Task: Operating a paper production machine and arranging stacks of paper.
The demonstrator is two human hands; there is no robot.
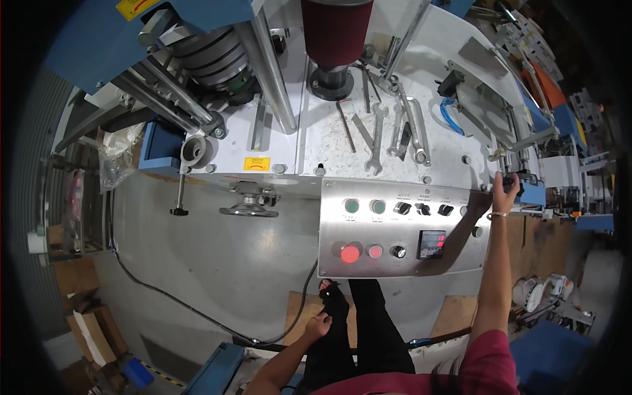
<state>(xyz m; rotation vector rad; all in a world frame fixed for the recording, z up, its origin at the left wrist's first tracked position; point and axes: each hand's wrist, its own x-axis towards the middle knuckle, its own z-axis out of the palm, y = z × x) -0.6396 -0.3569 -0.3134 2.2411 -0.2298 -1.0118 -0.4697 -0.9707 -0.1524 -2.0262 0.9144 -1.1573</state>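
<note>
My right arm reaches out at the right side, and the fingers of my right hand [504, 193] are closed round a black knob [518, 186] at the machine's right edge. Part of the knob is hidden by the hand. Just left of it is a slanted steel control panel [388, 263] with green, red and black controls and a lit display [432, 244]; my arm's shadow falls across the panel. Low in the middle, my left hand [319, 325] rests by my dark trouser leg with its fingers curled in, and I see nothing in it.
Several wrenches [378, 138] and rods lie on the white machine top behind the panel. A dark red roller [336, 33] stands at the back. A handwheel [249, 209] juts out at the front left. A black cable [178, 294] crosses the floor near my feet.
</note>
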